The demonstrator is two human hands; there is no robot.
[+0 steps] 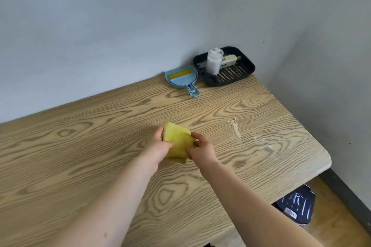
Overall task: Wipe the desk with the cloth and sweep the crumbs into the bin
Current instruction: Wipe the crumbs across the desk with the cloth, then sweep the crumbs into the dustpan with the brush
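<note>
A yellow cloth point(177, 138), folded, is held just above the middle of the wooden desk point(80, 156). My left hand point(158, 146) grips its left edge and my right hand point(200, 149) pinches its right side. A narrow line of pale crumbs point(235, 128) lies on the desk to the right of the cloth. A small blue dustpan with a yellow brush point(181, 78) rests at the back by the wall. A dark bin point(296, 206) stands on the floor below the desk's right edge.
A black slotted tray point(236, 75) sits in the back right corner, holding a white container point(213, 61) and a pale flat item. The walls close off the desk behind and to the right. Faint whitish smears mark the surface near the right edge.
</note>
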